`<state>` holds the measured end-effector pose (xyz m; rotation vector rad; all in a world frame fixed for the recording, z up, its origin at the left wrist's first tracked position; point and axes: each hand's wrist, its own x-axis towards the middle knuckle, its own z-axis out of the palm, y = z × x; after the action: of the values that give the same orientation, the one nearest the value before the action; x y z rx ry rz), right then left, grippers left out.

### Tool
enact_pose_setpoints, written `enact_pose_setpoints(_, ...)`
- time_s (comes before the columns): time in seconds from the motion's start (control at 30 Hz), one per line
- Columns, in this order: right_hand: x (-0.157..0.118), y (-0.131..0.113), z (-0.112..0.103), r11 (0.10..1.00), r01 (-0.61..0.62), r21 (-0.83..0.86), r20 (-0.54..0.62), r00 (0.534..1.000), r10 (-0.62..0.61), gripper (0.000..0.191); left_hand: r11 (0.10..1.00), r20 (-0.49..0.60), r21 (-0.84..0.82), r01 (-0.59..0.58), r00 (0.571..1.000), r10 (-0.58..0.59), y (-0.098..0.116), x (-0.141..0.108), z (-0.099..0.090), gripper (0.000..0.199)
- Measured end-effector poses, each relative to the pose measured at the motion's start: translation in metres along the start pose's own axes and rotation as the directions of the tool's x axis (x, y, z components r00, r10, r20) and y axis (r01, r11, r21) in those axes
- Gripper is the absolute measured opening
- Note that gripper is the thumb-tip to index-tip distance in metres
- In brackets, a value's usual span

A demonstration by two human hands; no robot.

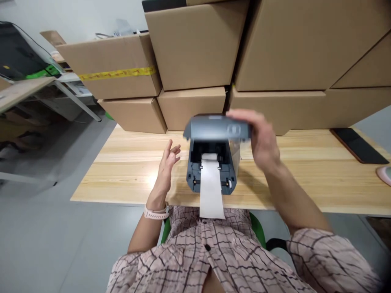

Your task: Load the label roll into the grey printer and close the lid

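Note:
A dark grey label printer (193, 169) stands on the table in front of me, its lid (207, 129) raised and slightly blurred. From its inside a white strip of label paper (211, 191) runs over the front and hangs past the table edge. My right hand (262, 138) grips the lid at its right end, fingers along the top; its thumb is not clearly visible. Left of the printer, my left hand (167, 167) is held apart from it, fingers spread and nothing in them.
Stacked cardboard boxes (195, 49) line the back of the wooden table (122, 175). A black phone (359, 144) lies at the right, near a pinkish object (384, 175) cut off by the frame. Another desk (27, 91) stands at the far left.

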<state>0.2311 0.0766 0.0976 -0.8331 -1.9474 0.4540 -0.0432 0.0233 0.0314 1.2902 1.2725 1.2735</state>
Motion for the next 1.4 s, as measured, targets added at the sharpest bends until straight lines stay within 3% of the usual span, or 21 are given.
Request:
enact_pose_setpoints(0.1,-0.068,-0.015,0.018,0.997,0.068,-0.025,0.023,0.997,-0.068,0.064,0.998,0.103,-0.065,-0.018,0.994,0.025,0.009,-0.012,0.011,0.089)
enact_pose_setpoints(0.2,-0.101,-0.017,0.034,0.994,0.025,-0.103,0.064,0.998,-0.018,0.063,0.997,0.184,-0.069,0.046,0.982,-0.032,0.012,-0.021,0.028,0.109)
enact_pose_setpoints(0.37,-0.109,-0.012,0.049,0.998,-0.01,-0.054,-0.058,0.998,0.006,0.058,0.988,0.158,-0.101,0.117,0.982,-0.101,0.002,-0.031,0.04,0.114)
enact_pose_setpoints(0.6,-0.108,-0.012,0.067,0.991,-0.018,-0.134,-0.163,0.987,-0.004,0.05,0.995,0.081,-0.096,0.024,0.997,-0.017,-0.008,-0.034,0.046,0.097)
enact_pose_setpoints(0.67,-0.108,-0.012,0.069,0.988,-0.034,-0.151,-0.162,0.987,0.009,0.051,0.999,0.027,-0.038,-0.017,0.999,0.018,-0.013,-0.043,0.047,0.087)
enact_pose_setpoints(0.73,-0.108,-0.013,0.07,0.988,-0.046,-0.144,-0.175,0.984,0.02,0.051,0.99,-0.145,0.067,-0.126,0.98,0.134,-0.021,-0.059,0.047,0.07)
enact_pose_setpoints(0.8,-0.107,-0.013,0.07,0.991,-0.054,-0.123,-0.193,0.981,0.029,0.051,0.958,-0.368,0.174,-0.226,0.888,0.276,-0.03,-0.081,0.044,0.045)
enact_pose_setpoints(0.83,-0.106,-0.013,0.07,0.992,-0.052,-0.113,-0.201,0.979,0.028,0.05,0.962,-0.429,0.169,-0.216,0.862,0.269,-0.034,-0.092,0.043,0.036)
enact_pose_setpoints(0.87,-0.106,-0.013,0.071,0.993,-0.046,-0.104,-0.208,0.978,0.023,0.049,0.985,-0.379,0.11,-0.134,0.91,0.167,-0.035,-0.101,0.042,0.042)
enact_pose_setpoints(0.9,-0.105,-0.013,0.071,0.994,-0.035,-0.099,-0.215,0.977,0.013,0.048,1.0,-0.246,0.023,0.001,0.969,0.005,-0.035,-0.108,0.042,0.053)
enact_pose_setpoints(0.93,-0.105,-0.012,0.071,0.995,-0.025,-0.097,-0.222,0.975,0.002,0.046,0.983,-0.049,-0.061,0.175,0.983,-0.178,-0.032,-0.112,0.042,0.061)
enact_pose_setpoints(0.97,-0.105,-0.012,0.071,0.995,-0.015,-0.098,-0.23,0.973,-0.008,0.045,0.933,0.153,-0.112,0.342,0.934,-0.324,-0.028,-0.114,0.044,0.066)
enact_pose_setpoints(1.0,-0.104,-0.012,0.071,0.995,-0.009,-0.101,-0.233,0.972,-0.015,0.043,0.873,0.31,-0.133,0.469,0.856,-0.413,-0.023,-0.114,0.046,0.067)
enact_pose_setpoints(1.03,-0.104,-0.011,0.071,0.995,-0.008,-0.104,-0.231,0.973,-0.016,0.042,0.831,0.394,-0.141,0.537,0.801,-0.451,-0.018,-0.113,0.049,0.065)
enact_pose_setpoints(1.07,-0.105,-0.012,0.071,0.994,-0.013,-0.108,-0.226,0.974,-0.012,0.042,0.816,0.416,-0.145,0.559,0.783,-0.463,-0.013,-0.111,0.051,0.062)
enact_pose_setpoints(1.17,-0.106,-0.013,0.072,0.992,-0.039,-0.119,-0.213,0.977,0.013,0.042,0.855,0.351,-0.126,0.504,0.829,-0.436,-0.006,-0.107,0.056,0.055)
enact_pose_setpoints(1.3,-0.103,-0.018,0.067,0.985,-0.06,-0.16,-0.219,0.975,0.024,0.04,0.912,0.34,-0.037,0.409,0.863,-0.374,-0.016,-0.104,0.055,0.062)
enact_pose_setpoints(1.4,-0.096,-0.025,0.058,0.967,0.004,-0.253,-0.164,0.985,-0.047,0.034,0.93,0.345,0.033,0.365,0.87,-0.353,-0.026,-0.101,0.054,0.066)
